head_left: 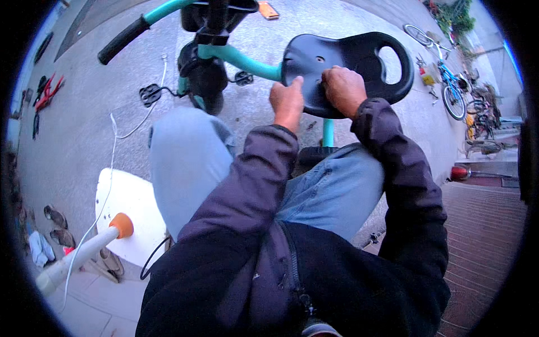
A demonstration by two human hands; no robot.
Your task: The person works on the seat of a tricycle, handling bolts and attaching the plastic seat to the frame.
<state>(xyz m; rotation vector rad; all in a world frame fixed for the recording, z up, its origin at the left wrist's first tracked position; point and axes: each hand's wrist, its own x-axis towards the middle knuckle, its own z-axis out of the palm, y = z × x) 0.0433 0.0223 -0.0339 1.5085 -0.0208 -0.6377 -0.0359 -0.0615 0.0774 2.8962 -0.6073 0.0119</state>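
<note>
Black seat [342, 64] of the teal tricycle [241, 60] sits just ahead of your knees, over the grey pavement [84, 123]. Your left hand [287, 101] is curled with its thumb up against the seat's near edge, and your right hand [343, 89] presses knuckles-up on its top. Whether either hand pinches something small underneath, you probably cannot tell from here. One blue bicycle [449, 84] lies well apart on your right.

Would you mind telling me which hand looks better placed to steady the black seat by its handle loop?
Probably the right hand. It rests on the black seat nearer the handle loop, while the left hand sits at the seat's front edge, by the teal frame.
</note>
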